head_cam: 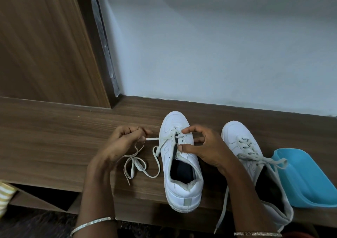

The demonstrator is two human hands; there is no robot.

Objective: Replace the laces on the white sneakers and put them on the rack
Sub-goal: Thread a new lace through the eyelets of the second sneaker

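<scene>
In the lower middle of the frame, one white sneaker [184,188] stands on a brown wooden shelf [54,137], with its toe toward the pale wall [200,46]. The left hand [124,141] is closed, and its fingertips pinch a lace [155,138] just left of the shoe. The lace runs tight from this pinch into the eyelets nearest the toe, probably to draw it through. Only these eyelets are threaded. The rest of the lace lies in loose loops on the wood, at the lower left of the shoe.

The right hand [206,148] is curled over the front of the same sneaker. Its thumb presses on the row of eyelets and its first finger touches near the crossing of the lace. This grip seems to be there so the shoe does not slide while the other hand pulls.

Just to the right stands the second sneaker [235,135], partly behind the right forearm. It is laced to the top, and its lace ends [221,212] hang over the shelf edge, not tied. At the right edge of the frame a blue tub [310,179] touches this shoe. A brown wooden panel [36,46] fills the upper left.

I judge that the lacing of the first shoe is at an early step. Whether this shelf belongs to the rack, I cannot tell.
</scene>
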